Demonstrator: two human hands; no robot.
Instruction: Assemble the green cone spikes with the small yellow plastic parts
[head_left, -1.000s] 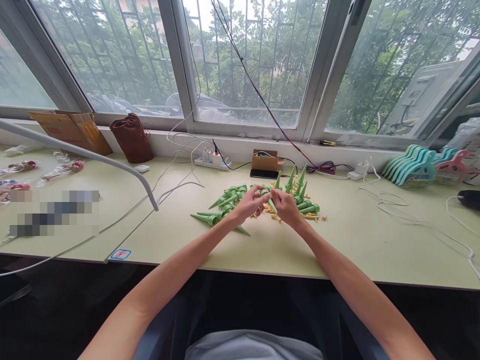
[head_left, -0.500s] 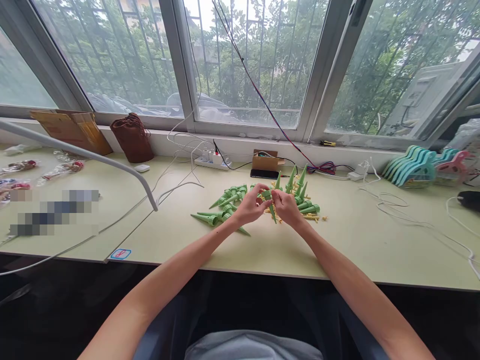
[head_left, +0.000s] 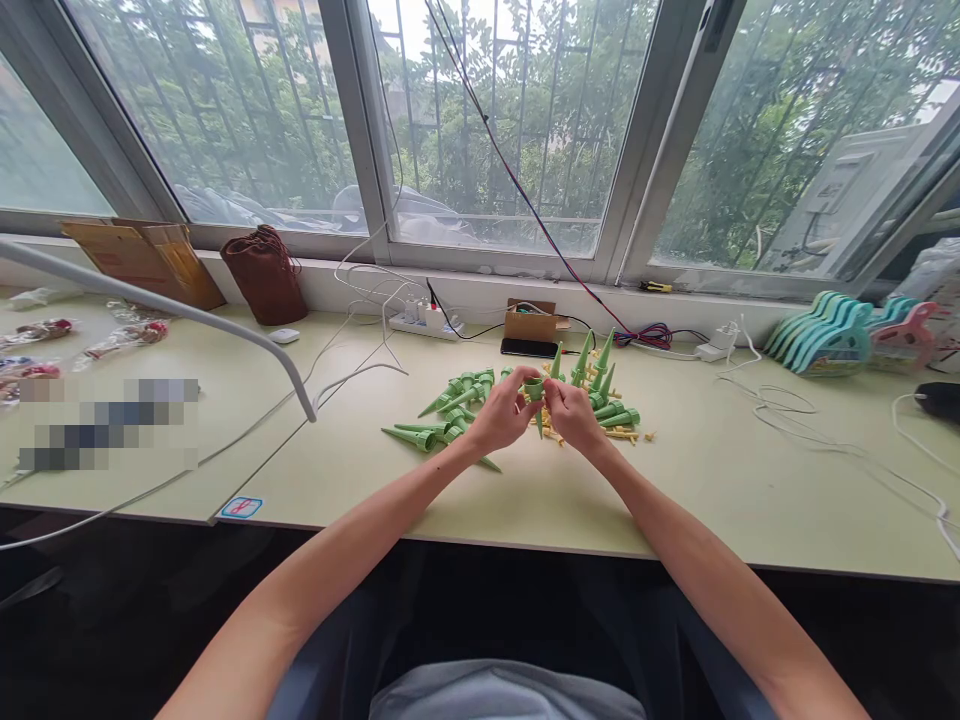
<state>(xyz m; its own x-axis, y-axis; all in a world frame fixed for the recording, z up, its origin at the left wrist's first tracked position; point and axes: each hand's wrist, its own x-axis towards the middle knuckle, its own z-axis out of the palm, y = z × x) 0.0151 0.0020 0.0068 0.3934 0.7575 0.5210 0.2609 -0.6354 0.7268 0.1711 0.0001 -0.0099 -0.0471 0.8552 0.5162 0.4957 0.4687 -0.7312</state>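
My left hand [head_left: 504, 412] holds a green plastic plant watering spike [head_left: 534, 388] by its cup, fingers wrapped round it, the point hanging down. Close against the cup's right side is my right hand [head_left: 571, 410], closed in a pinch; its fingers hide whatever is between them. To the left lie several green spikes [head_left: 420, 436] on their sides. Behind and right of my hands, other green spikes [head_left: 583, 362] stand point up, and a few lie flat [head_left: 621, 416]. Small yellow plastic pieces [head_left: 621, 434] are scattered under and around them, partly hidden by my hands.
A phone [head_left: 529, 347] and a small cardboard box [head_left: 529, 322] lie behind my hands. A power strip [head_left: 427, 322] with cables is at the back. Teal hangers [head_left: 825, 335] stand at the right, a brown pouch [head_left: 264, 278] at the left. A grey curved arm [head_left: 225, 326] crosses the left side.
The held spike has tilted so its cup opening faces me more and its point hangs straighter down. My hands stay almost in place.
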